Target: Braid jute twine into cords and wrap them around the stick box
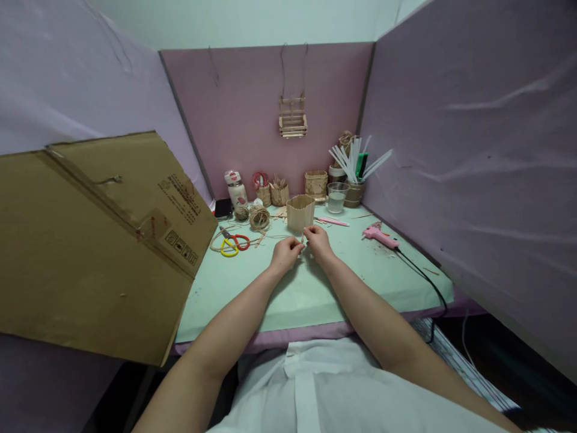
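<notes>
My left hand [287, 254] and my right hand [318, 242] meet over the middle of the table, fingertips pinched. Between them shows a thin tan strip [303, 239], too small to tell whether it is wood or twine. Just behind the fingers stands a wavy-walled container made of upright wooden sticks [300, 213]. Left of the hands lie a ball of twine [259, 218] and scissors with red and yellow handles [234, 243], with loose twine around them. A pink pen [332, 222] lies behind my right hand.
At right rests a pink glue gun [381, 236], its black cord [421, 273] running over the table edge. A clear cup of liquid [336, 199], stick-covered pots [315, 185] and white glue sticks [346, 161] stand at the back. A large cardboard sheet [103, 252] leans at left.
</notes>
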A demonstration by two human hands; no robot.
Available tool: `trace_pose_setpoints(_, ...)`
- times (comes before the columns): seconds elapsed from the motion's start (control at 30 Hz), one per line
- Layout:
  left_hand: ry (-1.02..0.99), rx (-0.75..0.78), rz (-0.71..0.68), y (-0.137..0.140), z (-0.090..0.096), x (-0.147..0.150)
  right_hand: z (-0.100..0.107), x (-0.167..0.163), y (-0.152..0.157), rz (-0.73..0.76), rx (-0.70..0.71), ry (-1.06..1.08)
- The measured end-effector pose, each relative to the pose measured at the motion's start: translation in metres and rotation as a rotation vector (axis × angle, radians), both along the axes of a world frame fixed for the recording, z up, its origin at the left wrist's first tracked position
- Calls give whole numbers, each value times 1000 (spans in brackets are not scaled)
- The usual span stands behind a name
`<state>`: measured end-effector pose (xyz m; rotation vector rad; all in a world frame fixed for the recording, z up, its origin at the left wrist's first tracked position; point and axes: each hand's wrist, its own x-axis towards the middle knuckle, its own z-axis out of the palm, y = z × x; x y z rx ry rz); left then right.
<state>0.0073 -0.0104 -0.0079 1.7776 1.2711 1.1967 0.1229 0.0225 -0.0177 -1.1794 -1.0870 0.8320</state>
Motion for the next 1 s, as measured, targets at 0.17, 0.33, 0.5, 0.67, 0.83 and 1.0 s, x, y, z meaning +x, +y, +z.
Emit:
trace_pose_setpoints(0.17,10,-35,-64,-10,3,6,-4,2,4,-133,8,7)
trace_pose_setpoints(0.33,-132,-80,-77,-6,2,6,7,7,0,4,86,83)
trace_pose_setpoints(0.5,-331,-224,-42,-5,3,8,19,9,-7,135,116,171)
trace_pose_setpoints(0.67,-479,-305,-79,-4,9,4,24,5,-12,183,107,186)
trace_pose_setpoints(0.83,-562,-348,-93,1,9,-1,25,5,-13,215,98,140)
trace_pose_setpoints(1.0,-609,-358,-83,3,9,-3,26,4,-15,250,70,170)
